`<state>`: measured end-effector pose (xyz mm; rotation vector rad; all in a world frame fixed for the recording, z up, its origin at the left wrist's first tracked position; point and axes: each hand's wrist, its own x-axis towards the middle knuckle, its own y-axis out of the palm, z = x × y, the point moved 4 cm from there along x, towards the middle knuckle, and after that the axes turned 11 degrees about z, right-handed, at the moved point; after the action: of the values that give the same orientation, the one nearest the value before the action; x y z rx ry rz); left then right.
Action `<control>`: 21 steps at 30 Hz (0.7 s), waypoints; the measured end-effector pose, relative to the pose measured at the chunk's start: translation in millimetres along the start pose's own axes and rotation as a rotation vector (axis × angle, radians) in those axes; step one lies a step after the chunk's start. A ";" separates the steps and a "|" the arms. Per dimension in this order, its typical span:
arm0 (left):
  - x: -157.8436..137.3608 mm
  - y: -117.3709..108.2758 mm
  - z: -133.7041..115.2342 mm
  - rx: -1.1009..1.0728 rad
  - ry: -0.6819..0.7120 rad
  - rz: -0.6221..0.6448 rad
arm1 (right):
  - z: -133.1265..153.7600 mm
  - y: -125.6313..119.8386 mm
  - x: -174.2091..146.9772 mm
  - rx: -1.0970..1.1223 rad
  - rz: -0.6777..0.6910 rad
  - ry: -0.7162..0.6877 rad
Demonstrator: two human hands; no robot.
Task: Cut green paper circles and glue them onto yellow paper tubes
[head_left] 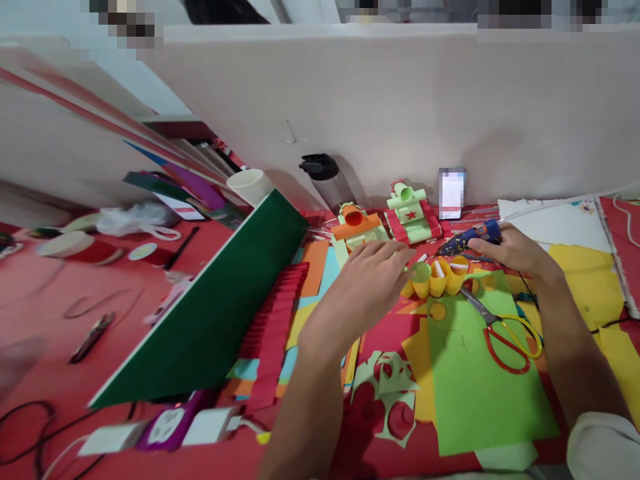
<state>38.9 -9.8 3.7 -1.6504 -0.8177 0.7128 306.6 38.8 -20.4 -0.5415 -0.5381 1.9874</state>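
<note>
My right hand (520, 250) is closed around a blue hot glue gun (470, 240), whose tip points left above the table. A short row of yellow and green paper tubes (438, 280) stands below the tip, with small white pieces inside some. Palm down, my left hand (367, 270) has its thumb and fingers at the row's left end, closed on the leftmost tube; the fingertips are partly hidden. Scissors (495, 320) with red and yellow handles lie on a green paper sheet (490, 393), close to the tubes.
Two paper models (413, 217) stand behind my hands, near a phone (453, 193) and a bottle (325, 177). A dark green board (210, 313) leans at left, beside a fringed red paper strip (275, 327). Cut paper scraps (385, 383) and a power strip (167, 427) lie in front.
</note>
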 end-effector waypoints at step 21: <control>-28.4 66.9 -20.9 0.227 0.138 -0.160 | 5.5 -4.8 -2.4 -0.066 -0.009 -0.053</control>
<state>49.2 -54.9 -56.0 -1.3965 -0.7328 0.5517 307.8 37.9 -12.9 -0.5270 -0.6396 1.9859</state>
